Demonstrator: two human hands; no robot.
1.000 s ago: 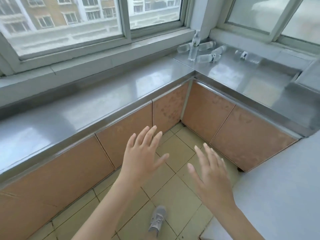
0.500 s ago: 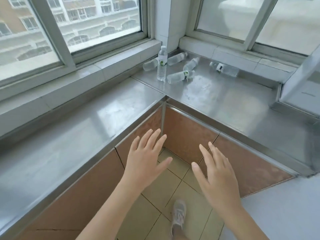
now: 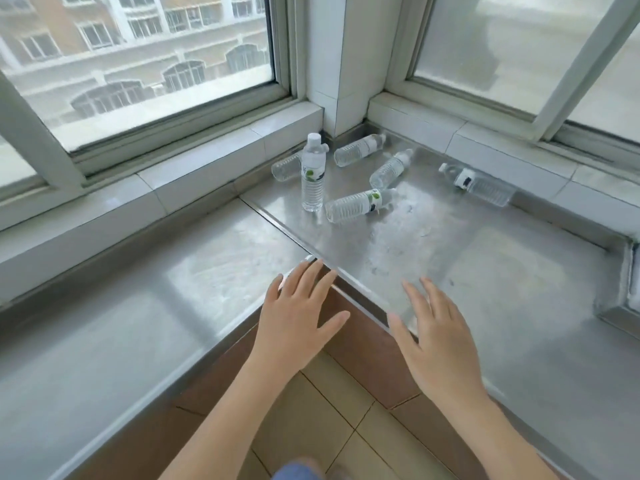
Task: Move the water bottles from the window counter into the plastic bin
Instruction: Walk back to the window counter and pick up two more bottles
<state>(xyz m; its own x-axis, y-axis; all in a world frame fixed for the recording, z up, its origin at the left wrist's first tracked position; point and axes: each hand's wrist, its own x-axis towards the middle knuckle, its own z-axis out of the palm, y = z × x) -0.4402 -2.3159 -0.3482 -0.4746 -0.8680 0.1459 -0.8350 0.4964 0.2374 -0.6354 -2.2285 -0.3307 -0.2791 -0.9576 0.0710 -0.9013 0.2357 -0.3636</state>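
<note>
Several clear water bottles lie in the far corner of the steel window counter [image 3: 450, 258]. One bottle [image 3: 312, 174] stands upright with a white cap. Beside it a labelled bottle [image 3: 358, 205] lies on its side, and another bottle [image 3: 477, 184] lies apart to the right by the sill. My left hand [image 3: 298, 313] hovers over the counter's inner corner, fingers straight and spread, holding nothing. My right hand [image 3: 436, 337] hovers over the counter's front edge, likewise spread and empty. Both hands are well short of the bottles. No plastic bin is in view.
Windows and tiled sills [image 3: 207, 164] back the L-shaped counter on both sides, with a white pillar [image 3: 341, 64] in the corner. Brown cabinet fronts [image 3: 363, 344] and a tiled floor [image 3: 322, 420] lie below my hands. A raised steel step [image 3: 620, 299] sits at the right.
I have moved closer to the corner, so the bottles sit nearer and larger. Both hands have risen forward from over the floor to the counter's edge, still spread and empty.
</note>
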